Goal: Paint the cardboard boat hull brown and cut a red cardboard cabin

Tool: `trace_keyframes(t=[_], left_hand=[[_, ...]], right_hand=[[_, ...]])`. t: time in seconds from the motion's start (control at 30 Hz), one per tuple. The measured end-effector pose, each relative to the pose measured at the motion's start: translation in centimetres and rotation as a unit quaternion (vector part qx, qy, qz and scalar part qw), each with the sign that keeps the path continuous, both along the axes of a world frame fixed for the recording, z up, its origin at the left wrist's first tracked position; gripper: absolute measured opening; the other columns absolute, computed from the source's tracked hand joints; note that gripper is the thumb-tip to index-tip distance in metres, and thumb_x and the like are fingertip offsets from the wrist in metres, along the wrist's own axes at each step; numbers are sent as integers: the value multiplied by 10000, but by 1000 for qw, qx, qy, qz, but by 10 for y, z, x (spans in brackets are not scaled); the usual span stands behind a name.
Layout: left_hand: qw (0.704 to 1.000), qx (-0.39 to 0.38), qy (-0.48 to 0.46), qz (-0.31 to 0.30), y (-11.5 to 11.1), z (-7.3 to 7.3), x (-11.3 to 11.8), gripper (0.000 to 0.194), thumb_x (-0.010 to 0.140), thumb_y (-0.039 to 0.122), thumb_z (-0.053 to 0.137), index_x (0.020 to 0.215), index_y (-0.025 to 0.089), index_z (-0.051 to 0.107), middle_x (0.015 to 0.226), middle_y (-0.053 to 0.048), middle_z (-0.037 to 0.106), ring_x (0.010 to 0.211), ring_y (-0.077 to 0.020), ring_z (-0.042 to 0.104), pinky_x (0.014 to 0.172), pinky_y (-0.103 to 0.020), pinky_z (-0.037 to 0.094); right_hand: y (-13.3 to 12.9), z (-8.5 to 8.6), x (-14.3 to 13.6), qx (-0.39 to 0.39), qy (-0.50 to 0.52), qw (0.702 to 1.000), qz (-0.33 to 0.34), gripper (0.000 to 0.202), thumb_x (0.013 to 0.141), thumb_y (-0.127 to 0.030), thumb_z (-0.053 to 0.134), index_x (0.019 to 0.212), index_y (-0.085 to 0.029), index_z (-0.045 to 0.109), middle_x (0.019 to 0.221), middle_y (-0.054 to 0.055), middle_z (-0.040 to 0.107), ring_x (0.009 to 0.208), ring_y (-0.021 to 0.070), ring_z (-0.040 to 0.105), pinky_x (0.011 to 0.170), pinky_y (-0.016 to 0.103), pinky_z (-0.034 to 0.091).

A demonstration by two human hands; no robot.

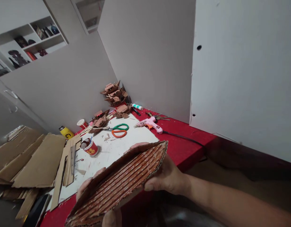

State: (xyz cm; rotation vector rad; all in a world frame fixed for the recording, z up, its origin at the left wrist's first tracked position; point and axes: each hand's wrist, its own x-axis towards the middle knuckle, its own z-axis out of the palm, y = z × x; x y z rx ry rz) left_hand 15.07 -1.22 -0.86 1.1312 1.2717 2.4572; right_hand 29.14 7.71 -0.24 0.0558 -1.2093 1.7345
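Both hands hold a boat-shaped cardboard hull (122, 179) tilted above the table's front edge. Its ridged inner face is reddish brown and glossy, and corrugated edges run round its raised sides. My right hand (170, 178) is closed round the far right end, thumb on the near edge. Around the lower left end is my left hand (111, 218), its thumb at the near side and fingertips showing behind the far wall; the palm is hidden. Beyond the hull lie green-and-orange-handled scissors (119, 130) and a pink hot glue gun (150, 124). A red paper cup (91, 149) stands left, holding something brown-stained.
Several brown cardboard model boats (114, 94) stand at the far corner against the wall. Cardboard sheets (39, 160), strips and a ruler (73, 159) lie left. Near the back are a yellow bottle (66, 132) and a glue stick (138, 107). A black cord (183, 138) trails right.
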Motion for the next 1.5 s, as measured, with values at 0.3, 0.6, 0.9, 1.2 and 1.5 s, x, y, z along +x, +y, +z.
trace_keyframes(t=[0.3, 0.6, 0.9, 1.2, 1.5], left_hand=[[997, 8, 61, 52, 4, 1, -3, 388, 811, 457, 632, 1131, 265, 526, 1146, -52, 668, 1111, -294, 597, 839, -427, 551], [996, -74, 12, -56, 14, -2, -13, 577, 787, 540, 643, 1272, 268, 490, 1194, -69, 656, 1236, -311, 517, 974, -432, 450], [982, -73, -57, -164, 9, 22, -19, 720, 644, 525, 780, 1292, 374, 505, 1242, -34, 637, 1171, -290, 573, 925, -417, 503], [917, -209, -169, -295, -1, 50, -77, 524, 833, 561, 545, 1206, 196, 595, 1103, -135, 689, 870, -245, 676, 712, -353, 555], [873, -308, -84, -369, 47, 61, -80, 436, 856, 507, 574, 1090, 148, 660, 1042, -115, 703, 858, -184, 646, 728, -277, 518]], right_hand=[[5, -4, -11, -11, 7, 1000, -17, 575, 615, -265, 872, 1123, -234, 604, 962, 32, 724, 916, 200, 689, 823, 295, 564], [17, -3, -27, -61, 1, 998, -31, 505, 637, -308, 861, 1074, -203, 630, 1022, 53, 733, 972, 220, 685, 910, 361, 537], [41, 10, -25, -71, 24, 997, -14, 462, 643, -319, 854, 1041, -201, 652, 1010, 52, 722, 943, 205, 669, 884, 346, 523], [85, 21, -19, -80, -110, 969, 206, 484, 620, -339, 863, 1021, -173, 649, 943, 34, 700, 849, 161, 674, 771, 295, 567], [95, 20, -45, -65, -144, 924, 348, 613, 521, -297, 901, 1045, -150, 620, 905, 58, 722, 799, 183, 691, 712, 284, 559]])
